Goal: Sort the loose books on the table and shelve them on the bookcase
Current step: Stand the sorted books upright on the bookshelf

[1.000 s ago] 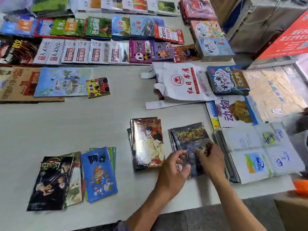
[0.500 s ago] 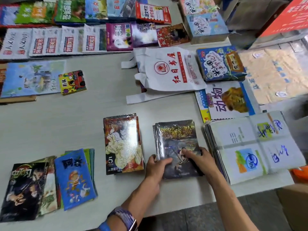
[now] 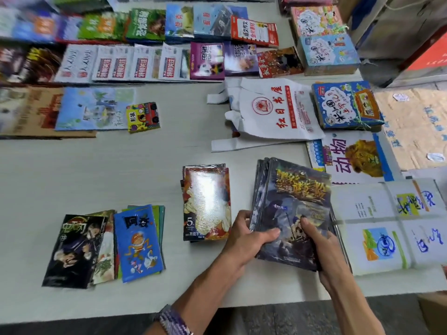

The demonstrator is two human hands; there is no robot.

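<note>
Dark book stack pinched in left hand and right hand grip, near desk front edge, bare surface leftward, glossy stack just beside

A pale grey tabletop fills the room under even, bright light, with a dark grey floor along its near edge and flattened brown cardboard spread at the right side.
</note>
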